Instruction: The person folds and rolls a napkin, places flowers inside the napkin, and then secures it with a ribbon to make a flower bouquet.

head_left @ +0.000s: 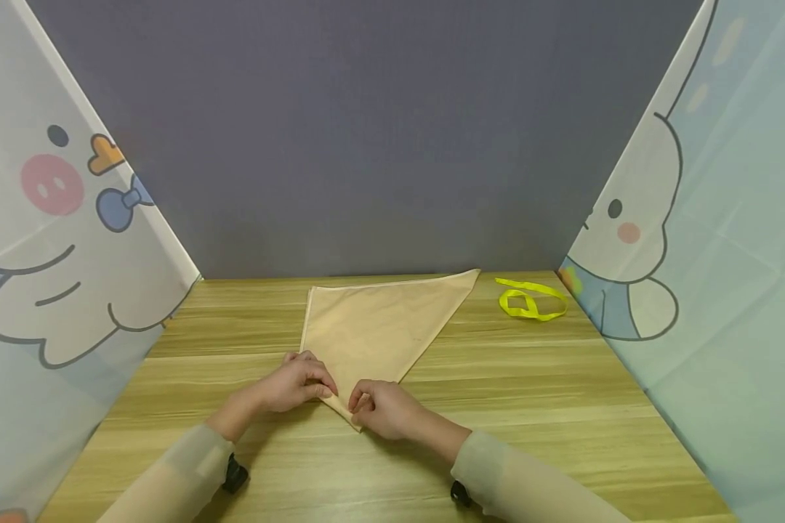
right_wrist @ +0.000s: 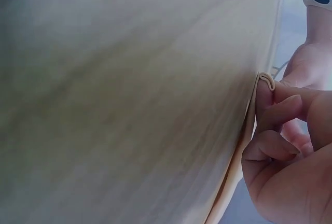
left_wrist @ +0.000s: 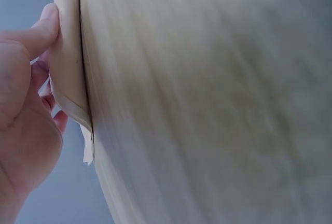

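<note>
My left hand (head_left: 297, 383) and right hand (head_left: 382, 408) pinch the folded cloth's (head_left: 379, 327) near corner; soft, light fabric, I judge, best held along the edges.

Wooden table (head_left: 536, 407), grey back wall (head_left: 366, 131), cartoon-printed curtains (head_left: 59, 240) on both sides

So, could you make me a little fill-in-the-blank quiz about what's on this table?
1. The cloth is folded into a ____.
2. The loose ribbon is ____ in colour.
3. The left hand and right hand pinch the cloth's ____ corner.
4. The table is made of ____.

Missing words: triangle; yellow; nearest; wood
</note>
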A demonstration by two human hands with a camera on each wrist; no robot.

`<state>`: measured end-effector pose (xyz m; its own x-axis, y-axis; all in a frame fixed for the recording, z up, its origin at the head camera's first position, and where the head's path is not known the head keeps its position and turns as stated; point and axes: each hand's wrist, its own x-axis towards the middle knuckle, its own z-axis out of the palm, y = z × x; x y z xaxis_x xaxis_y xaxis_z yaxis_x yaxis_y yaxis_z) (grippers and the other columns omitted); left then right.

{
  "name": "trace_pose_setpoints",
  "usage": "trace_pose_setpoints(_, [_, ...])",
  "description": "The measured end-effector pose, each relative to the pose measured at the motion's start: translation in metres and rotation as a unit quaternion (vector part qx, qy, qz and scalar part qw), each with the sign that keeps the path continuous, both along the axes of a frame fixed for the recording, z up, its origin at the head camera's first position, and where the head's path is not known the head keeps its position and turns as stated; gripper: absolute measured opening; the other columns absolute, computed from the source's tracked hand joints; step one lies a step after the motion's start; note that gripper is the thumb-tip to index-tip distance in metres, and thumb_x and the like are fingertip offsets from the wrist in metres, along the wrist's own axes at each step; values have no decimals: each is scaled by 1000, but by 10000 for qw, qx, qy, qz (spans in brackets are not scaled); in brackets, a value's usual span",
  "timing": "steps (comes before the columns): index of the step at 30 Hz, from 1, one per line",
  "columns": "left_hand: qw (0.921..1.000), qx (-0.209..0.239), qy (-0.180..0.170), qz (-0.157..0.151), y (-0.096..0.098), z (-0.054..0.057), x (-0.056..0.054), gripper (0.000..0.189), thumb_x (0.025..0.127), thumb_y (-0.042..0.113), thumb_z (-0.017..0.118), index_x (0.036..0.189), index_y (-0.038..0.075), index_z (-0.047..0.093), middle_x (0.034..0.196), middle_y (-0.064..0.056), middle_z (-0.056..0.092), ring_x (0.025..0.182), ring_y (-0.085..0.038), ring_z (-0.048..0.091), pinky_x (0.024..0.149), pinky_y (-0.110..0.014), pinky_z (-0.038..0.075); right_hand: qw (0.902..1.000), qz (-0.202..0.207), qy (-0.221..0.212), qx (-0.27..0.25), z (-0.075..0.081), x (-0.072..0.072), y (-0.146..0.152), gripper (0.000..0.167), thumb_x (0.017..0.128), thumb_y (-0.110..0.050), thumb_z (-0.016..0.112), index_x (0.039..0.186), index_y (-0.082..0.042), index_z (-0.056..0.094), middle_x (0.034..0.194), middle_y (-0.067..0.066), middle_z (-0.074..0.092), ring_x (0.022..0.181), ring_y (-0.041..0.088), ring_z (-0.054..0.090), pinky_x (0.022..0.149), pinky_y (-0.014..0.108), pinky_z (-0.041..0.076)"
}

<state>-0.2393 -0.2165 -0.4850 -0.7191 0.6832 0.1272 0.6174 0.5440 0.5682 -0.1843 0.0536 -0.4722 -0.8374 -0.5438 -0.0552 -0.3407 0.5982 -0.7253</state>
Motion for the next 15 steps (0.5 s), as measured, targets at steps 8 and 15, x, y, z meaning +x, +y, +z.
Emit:
trace_pose_setpoints(8, [9994, 205, -272, 13, 4, -1, -3, 8, 99, 23, 80, 96, 29, 78, 94, 18, 75, 94, -8, 49, 92, -49, 16, 9990, -118, -402, -155, -2, -4, 3, 8, 99, -14, 81, 97, -21, 80, 79, -12, 72, 69, 0, 59, 64, 21, 47])
trace_pose_setpoints(15, [9992, -16, 392, 51, 5, 0, -1, 12, 98, 23, 84, 96, 35, 84, 102, 19, 66, 103, -5, 45, 94, -47, 20, 9982, -196, -549, -157, 0, -4, 3, 6, 100, -15, 80, 97, -19, 83, 81, -12, 74, 70, 2, 59, 65, 21, 48])
